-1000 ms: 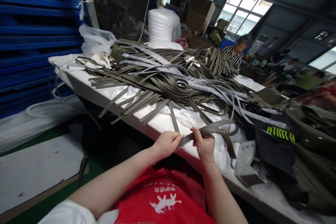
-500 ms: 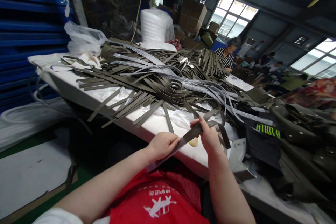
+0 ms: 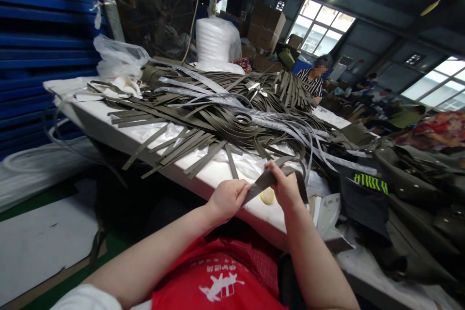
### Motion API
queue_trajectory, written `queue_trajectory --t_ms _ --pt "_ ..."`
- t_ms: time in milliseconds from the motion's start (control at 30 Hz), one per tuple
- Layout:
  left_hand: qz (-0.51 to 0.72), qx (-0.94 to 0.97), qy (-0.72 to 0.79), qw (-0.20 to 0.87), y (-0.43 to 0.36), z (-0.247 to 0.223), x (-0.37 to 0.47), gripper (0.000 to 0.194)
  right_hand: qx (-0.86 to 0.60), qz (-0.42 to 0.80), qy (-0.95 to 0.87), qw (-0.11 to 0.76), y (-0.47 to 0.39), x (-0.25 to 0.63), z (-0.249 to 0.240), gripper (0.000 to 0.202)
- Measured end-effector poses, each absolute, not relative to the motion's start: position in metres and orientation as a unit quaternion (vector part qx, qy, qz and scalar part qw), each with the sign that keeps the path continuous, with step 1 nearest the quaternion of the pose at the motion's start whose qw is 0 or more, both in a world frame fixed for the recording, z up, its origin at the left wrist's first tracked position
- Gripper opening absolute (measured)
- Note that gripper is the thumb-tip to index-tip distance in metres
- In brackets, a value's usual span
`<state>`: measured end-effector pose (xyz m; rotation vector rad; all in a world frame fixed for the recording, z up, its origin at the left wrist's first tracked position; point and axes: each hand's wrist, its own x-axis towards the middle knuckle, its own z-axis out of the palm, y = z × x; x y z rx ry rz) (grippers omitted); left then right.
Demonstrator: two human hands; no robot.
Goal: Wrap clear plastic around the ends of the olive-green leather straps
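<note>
An olive-grey strap (image 3: 262,181) stretches between my two hands over the table's front edge. My left hand (image 3: 228,198) is closed on its near end, where a clear plastic sleeve seems to cover it. Higher up, my right hand (image 3: 285,185) pinches the same strap between thumb and fingers, and the rest of it loops round behind that hand. Just below the strap lies a round yellow-rimmed disc (image 3: 267,196). Beyond my hands a large heap of similar straps (image 3: 218,121) covers the table, with several clear plastic sleeves (image 3: 279,118) lying across it.
The white table (image 3: 198,181) has loose strap ends hanging over its front edge. To the right are a black cloth with green lettering (image 3: 366,203), a small open box (image 3: 332,218) and dark olive bags (image 3: 417,193). A person in stripes (image 3: 310,82) sits beyond the heap.
The strap's loop beside my right hand has drawn in closer. My left hand has shifted slightly up the strap, and less of the plastic sleeve shows below it.
</note>
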<state>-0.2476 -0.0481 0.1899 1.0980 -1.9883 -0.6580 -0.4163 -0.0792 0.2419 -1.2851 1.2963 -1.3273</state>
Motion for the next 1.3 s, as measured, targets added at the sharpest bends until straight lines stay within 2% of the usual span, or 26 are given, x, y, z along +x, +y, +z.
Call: queue_trajectory --t_ms 100,200,300,400,500,600,767,833,933,1000,1067,1167,1300 --pt "-0.305 0.420 -0.767 0.376 -0.047 0.187 -0.245 0.038 -0.497 -0.561 0.502 0.432 -0.089 -0.429 0.250 0.048" --pt "-0.340 0.420 -0.754 0.374 -0.047 0.189 -0.245 0.041 -0.561 -0.505 0.499 0.427 -0.091 -0.431 0.251 0.048" --pt "-0.305 0.441 -0.763 0.360 -0.048 0.191 -0.245 0.039 -0.616 -0.431 0.501 0.429 -0.085 -0.422 0.246 0.044" --pt "-0.267 0.457 -0.771 0.353 -0.049 0.190 -0.245 0.038 -0.620 -0.416 0.513 0.423 -0.078 -0.415 0.242 0.043" --pt "-0.247 0.470 -0.775 0.343 -0.049 0.187 -0.244 0.039 -0.622 -0.382 0.556 0.397 -0.073 -0.416 0.240 0.051" --pt "-0.202 0.501 -0.783 0.310 -0.050 0.186 -0.244 0.039 -0.630 -0.351 0.602 0.344 -0.068 -0.421 0.245 0.065" --pt "-0.142 0.499 -0.816 0.256 -0.048 0.182 -0.246 0.039 -0.690 -0.361 0.594 0.204 -0.066 -0.429 0.252 0.055" --pt "-0.142 0.489 -0.810 0.289 -0.047 0.179 -0.247 0.039 -0.682 -0.331 0.616 0.215 -0.071 -0.432 0.248 0.050" --pt "-0.170 0.483 -0.785 0.349 -0.046 0.175 -0.246 0.041 -0.644 -0.299 0.633 0.309 -0.078 -0.435 0.236 0.059" --pt "-0.214 0.478 -0.766 0.372 -0.047 0.174 -0.245 0.040 -0.614 -0.340 0.604 0.379 -0.081 -0.435 0.228 0.066" --pt "-0.285 0.466 -0.741 0.390 -0.048 0.174 -0.244 0.041 -0.582 -0.419 0.562 0.413 -0.082 -0.432 0.223 0.067" --pt "-0.373 0.447 -0.707 0.402 -0.049 0.178 -0.244 0.045 -0.562 -0.483 0.538 0.402 -0.080 -0.427 0.222 0.057" --pt "-0.349 0.453 -0.718 0.397 -0.051 0.184 -0.246 0.043 -0.637 -0.432 0.531 0.355 -0.069 -0.411 0.217 0.041"
